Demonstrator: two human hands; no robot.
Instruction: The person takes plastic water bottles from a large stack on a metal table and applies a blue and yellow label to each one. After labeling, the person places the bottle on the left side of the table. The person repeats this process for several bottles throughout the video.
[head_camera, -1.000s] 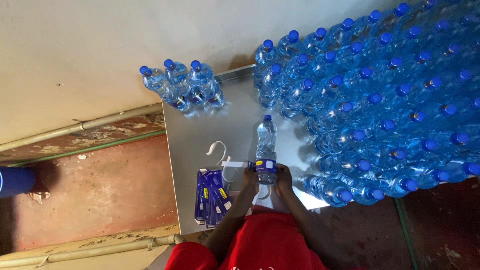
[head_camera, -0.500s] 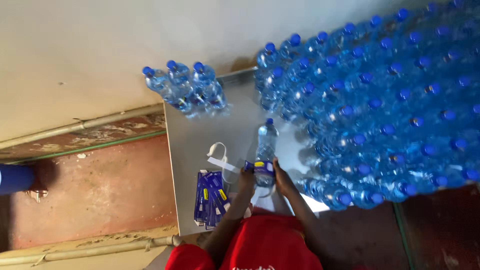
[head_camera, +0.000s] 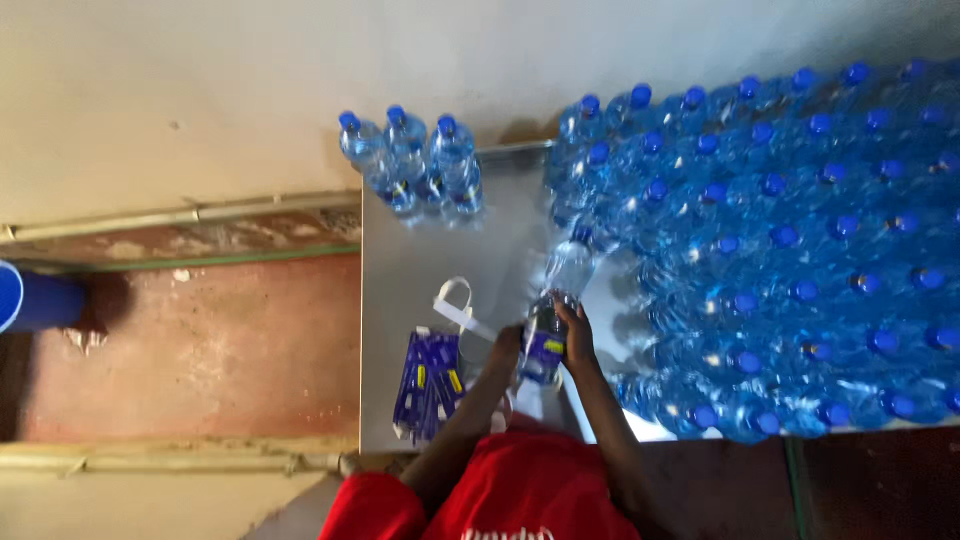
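Observation:
A clear water bottle with a blue cap and a blue label leans to the right above the steel table. My right hand grips it around the labelled lower part. My left hand touches the label from the left side. A white backing strip trails leftward from the label. A stack of blue labels lies on the table just left of my left hand.
Three labelled bottles stand at the table's far left corner. A dense block of several blue-capped bottles fills the right side. A curled white strip lies mid-table. A blue bucket stands on the red floor at left.
The bottle has tilted from upright to leaning right and been lifted slightly. My right hand has shifted up onto its label. The view has swung, moving everything rightward.

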